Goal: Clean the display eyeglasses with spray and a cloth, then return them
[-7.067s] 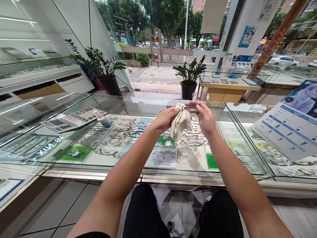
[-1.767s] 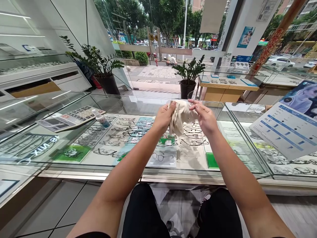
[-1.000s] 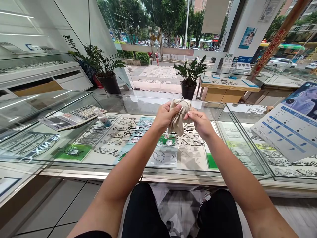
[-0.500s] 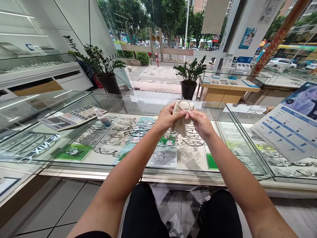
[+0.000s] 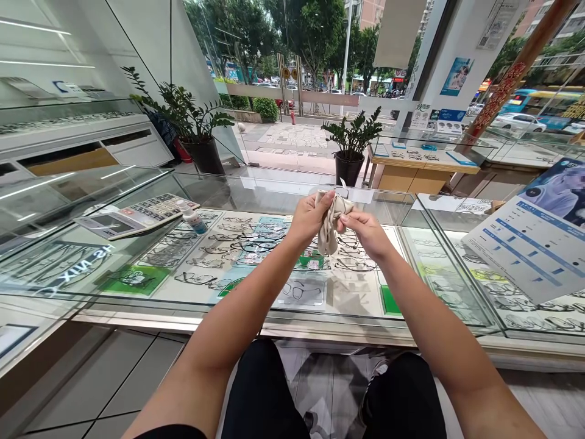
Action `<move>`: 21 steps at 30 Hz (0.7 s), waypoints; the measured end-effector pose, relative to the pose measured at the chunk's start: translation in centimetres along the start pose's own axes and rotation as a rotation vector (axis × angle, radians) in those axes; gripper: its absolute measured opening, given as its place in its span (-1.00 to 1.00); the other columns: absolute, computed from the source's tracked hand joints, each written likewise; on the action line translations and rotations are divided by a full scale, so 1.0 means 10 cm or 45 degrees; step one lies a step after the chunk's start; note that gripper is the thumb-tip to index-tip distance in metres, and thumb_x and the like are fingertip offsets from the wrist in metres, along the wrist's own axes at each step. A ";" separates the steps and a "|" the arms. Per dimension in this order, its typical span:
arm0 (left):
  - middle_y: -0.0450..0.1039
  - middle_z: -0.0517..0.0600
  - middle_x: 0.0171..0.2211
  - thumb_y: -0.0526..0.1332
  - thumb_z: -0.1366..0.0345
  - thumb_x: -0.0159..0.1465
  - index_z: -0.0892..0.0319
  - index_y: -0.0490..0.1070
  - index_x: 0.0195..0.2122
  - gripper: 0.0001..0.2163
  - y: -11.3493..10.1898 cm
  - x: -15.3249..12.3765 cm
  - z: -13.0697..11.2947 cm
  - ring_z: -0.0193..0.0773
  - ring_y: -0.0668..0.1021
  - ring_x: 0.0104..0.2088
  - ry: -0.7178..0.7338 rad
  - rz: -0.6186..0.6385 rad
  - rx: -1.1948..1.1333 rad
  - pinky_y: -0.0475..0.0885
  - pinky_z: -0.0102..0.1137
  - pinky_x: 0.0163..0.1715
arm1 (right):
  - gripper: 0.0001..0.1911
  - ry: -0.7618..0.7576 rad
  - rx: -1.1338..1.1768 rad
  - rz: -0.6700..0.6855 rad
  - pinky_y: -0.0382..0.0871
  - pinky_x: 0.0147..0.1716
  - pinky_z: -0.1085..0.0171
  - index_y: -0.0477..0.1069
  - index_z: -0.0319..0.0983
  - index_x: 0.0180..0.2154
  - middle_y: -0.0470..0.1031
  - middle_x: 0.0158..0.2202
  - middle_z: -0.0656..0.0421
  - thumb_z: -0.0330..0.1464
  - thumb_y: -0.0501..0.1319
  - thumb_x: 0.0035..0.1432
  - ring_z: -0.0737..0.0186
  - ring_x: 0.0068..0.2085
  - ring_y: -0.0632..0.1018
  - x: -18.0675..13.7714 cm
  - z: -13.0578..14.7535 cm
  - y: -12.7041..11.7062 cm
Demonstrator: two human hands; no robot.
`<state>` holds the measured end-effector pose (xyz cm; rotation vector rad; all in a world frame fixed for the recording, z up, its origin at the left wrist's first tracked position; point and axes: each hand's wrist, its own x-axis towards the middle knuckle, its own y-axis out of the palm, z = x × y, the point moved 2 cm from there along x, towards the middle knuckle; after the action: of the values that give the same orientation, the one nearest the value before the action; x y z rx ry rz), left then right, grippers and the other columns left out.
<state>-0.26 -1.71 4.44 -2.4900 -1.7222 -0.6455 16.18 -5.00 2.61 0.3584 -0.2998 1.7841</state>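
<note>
Beige cloth (image 5: 327,235) pinched by left grip (image 5: 307,217) and right grip (image 5: 368,233), glass surface (image 5: 348,299) below, eyeglasses (image 5: 255,246) displayed inside, potted plant (image 5: 351,143) beyond

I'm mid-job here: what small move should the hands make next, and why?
Probably a short, gentle rub: left hand working the cream cloth over the thin-rimmed glasses while the right hand steadies them. The left hand pinches the bunched cloth against them, and the right hand seems to pinch them at the cloth's edge. Folds hide much of the glasses, so light pressure seems safer.
</note>
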 end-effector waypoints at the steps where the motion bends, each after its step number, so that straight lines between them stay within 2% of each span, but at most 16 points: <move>1: 0.52 -0.02 -0.63 0.52 -0.42 0.17 0.19 0.52 -0.45 -0.33 0.00 0.00 0.00 -0.35 0.48 -0.64 -0.002 0.002 0.006 0.34 -0.45 -0.62 | -0.39 0.000 -0.007 0.007 0.41 0.01 0.07 0.70 -0.13 -0.45 0.51 -0.20 0.10 0.28 0.51 0.14 0.09 -0.13 0.49 0.00 0.00 0.00; 5: 0.53 -0.03 -0.62 0.56 -0.39 0.14 0.17 0.49 -0.42 -0.34 -0.02 0.01 0.02 -0.34 0.50 -0.64 -0.036 -0.007 -0.004 0.37 -0.45 -0.62 | -0.38 0.000 -0.011 0.022 0.41 0.00 0.08 0.70 -0.14 -0.46 0.50 -0.20 0.11 0.29 0.51 0.13 0.11 -0.15 0.49 0.00 0.02 0.02; 11: 0.56 -0.08 -0.57 0.69 -0.24 0.04 0.16 0.50 -0.32 -0.39 -0.02 0.01 0.03 -0.35 0.53 -0.63 -0.082 0.000 -0.071 0.41 -0.45 -0.59 | -0.42 -0.002 0.030 0.022 0.38 0.01 0.09 0.69 -0.14 -0.47 0.48 -0.21 0.12 0.23 0.52 0.14 0.11 -0.13 0.47 0.01 0.03 0.03; 17: 0.60 -0.07 -0.52 0.73 -0.08 0.04 0.16 0.53 -0.23 -0.45 0.01 -0.01 0.01 -0.28 0.60 -0.52 -0.085 0.115 -0.108 0.51 -0.40 -0.43 | -0.46 0.035 0.073 -0.048 0.35 -0.02 0.11 0.65 -0.15 -0.49 0.45 -0.28 0.14 0.18 0.52 0.14 0.11 -0.16 0.44 0.02 0.00 0.00; 21: 0.61 -0.06 -0.48 0.73 -0.05 0.05 0.15 0.52 -0.18 -0.44 0.03 -0.01 0.01 -0.24 0.64 -0.44 -0.086 0.169 -0.119 0.53 -0.39 -0.35 | -0.52 0.071 0.155 -0.090 0.35 0.02 0.12 0.62 -0.14 -0.49 0.48 -0.32 0.14 0.12 0.50 0.13 0.09 -0.14 0.45 0.03 0.00 -0.02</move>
<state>-0.02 -1.88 4.38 -2.6913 -1.5649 -0.6513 16.31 -4.72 2.74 0.3999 -0.1375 1.7442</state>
